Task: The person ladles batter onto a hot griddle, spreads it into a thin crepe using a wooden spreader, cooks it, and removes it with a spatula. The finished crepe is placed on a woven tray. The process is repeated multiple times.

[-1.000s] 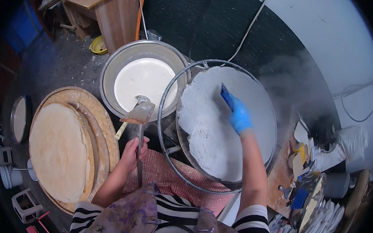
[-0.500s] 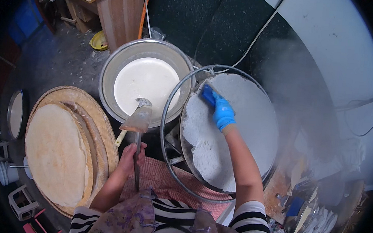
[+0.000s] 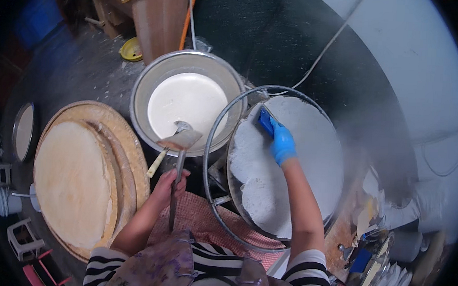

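Note:
My left hand grips the upright handle of a wide metal scraper, whose blade is beside the rim of a steel basin of white batter. A ladle with a cream handle lies behind the scraper, its head partly hidden. My right hand, in a blue glove, holds a blue scraper against the upper-left part of the whitish batter layer on a round griddle inside a metal ring. Left of my left hand, round flatbreads are stacked on a woven tray.
A pink checked cloth lies below the griddle. A wooden desk and yellow bowl are behind the basin. Steam drifts at the right over a cluttered board and steel dish. Plastic stools stand lower left.
My right hand and the blue scraper have moved left across the griddle toward its upper-left edge. Steam over the right side has shifted. My left hand keeps its grip with little movement.

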Action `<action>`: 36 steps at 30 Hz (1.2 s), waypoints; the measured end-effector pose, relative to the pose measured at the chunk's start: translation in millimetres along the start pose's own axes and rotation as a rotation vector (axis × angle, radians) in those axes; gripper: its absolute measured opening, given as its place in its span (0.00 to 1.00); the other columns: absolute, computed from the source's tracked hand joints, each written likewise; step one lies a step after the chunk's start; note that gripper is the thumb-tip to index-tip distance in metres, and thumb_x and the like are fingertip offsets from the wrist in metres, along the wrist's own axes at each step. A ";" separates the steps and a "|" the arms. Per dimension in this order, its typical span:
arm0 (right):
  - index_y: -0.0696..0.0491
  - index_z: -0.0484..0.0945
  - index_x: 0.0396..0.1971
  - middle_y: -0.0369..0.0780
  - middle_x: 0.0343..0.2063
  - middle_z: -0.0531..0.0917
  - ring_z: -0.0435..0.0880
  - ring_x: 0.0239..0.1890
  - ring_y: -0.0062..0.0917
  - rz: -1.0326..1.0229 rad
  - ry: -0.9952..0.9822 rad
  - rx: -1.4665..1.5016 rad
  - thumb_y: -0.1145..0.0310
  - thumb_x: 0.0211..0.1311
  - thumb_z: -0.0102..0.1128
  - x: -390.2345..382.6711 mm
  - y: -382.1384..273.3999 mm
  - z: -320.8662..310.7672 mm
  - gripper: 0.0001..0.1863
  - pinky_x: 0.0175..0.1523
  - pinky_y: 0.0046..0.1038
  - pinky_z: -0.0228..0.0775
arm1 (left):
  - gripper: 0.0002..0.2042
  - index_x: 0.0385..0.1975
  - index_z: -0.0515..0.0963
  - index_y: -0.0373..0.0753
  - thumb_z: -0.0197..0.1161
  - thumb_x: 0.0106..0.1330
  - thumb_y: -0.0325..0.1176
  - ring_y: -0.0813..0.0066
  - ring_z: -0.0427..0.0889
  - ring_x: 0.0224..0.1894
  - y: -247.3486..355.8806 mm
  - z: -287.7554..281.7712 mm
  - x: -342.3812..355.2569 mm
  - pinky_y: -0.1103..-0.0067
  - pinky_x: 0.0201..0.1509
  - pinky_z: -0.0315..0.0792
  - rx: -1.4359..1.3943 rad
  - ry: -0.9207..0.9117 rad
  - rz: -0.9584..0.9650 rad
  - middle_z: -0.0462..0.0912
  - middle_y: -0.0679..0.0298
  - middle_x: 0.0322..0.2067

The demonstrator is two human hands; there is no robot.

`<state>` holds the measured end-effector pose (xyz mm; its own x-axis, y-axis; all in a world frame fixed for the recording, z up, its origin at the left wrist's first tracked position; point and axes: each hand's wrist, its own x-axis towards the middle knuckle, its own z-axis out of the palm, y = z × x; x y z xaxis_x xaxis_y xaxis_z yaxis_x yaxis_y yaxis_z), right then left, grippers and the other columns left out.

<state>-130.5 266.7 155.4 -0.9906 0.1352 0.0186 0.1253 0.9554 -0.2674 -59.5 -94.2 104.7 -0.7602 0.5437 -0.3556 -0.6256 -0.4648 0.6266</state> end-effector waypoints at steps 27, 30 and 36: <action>0.60 0.70 0.49 0.38 0.39 0.78 0.77 0.38 0.22 0.260 -0.103 1.489 0.68 0.53 0.58 -208.9 -31.3 -93.0 0.23 0.47 0.23 0.68 | 0.22 0.37 0.71 0.35 0.38 0.69 0.50 0.84 0.57 0.10 1.9 81.0 7.3 0.85 0.14 0.53 0.442 -0.134 -0.231 0.61 0.73 0.12; 0.59 0.70 0.48 0.38 0.39 0.78 0.76 0.40 0.21 0.288 0.012 1.289 0.71 0.52 0.58 -183.4 -16.9 -113.0 0.22 0.47 0.23 0.67 | 0.22 0.38 0.70 0.35 0.39 0.69 0.50 0.85 0.57 0.11 8.5 78.5 12.1 0.85 0.14 0.53 0.404 -0.073 -0.193 0.61 0.73 0.13; 0.56 0.70 0.48 0.47 0.41 0.78 0.76 0.44 0.36 -0.066 0.124 0.170 0.77 0.52 0.51 -110.7 -2.2 -71.1 0.19 0.52 0.32 0.65 | 0.22 0.39 0.69 0.34 0.39 0.69 0.50 0.85 0.57 0.12 30.7 58.3 9.4 0.86 0.14 0.54 0.277 0.057 -0.092 0.60 0.74 0.13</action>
<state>-17.2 268.3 222.4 -0.9808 0.1152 0.1571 0.0392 0.9067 -0.4199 -75.6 -62.6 161.0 -0.7159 0.5309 -0.4534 -0.6267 -0.2024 0.7525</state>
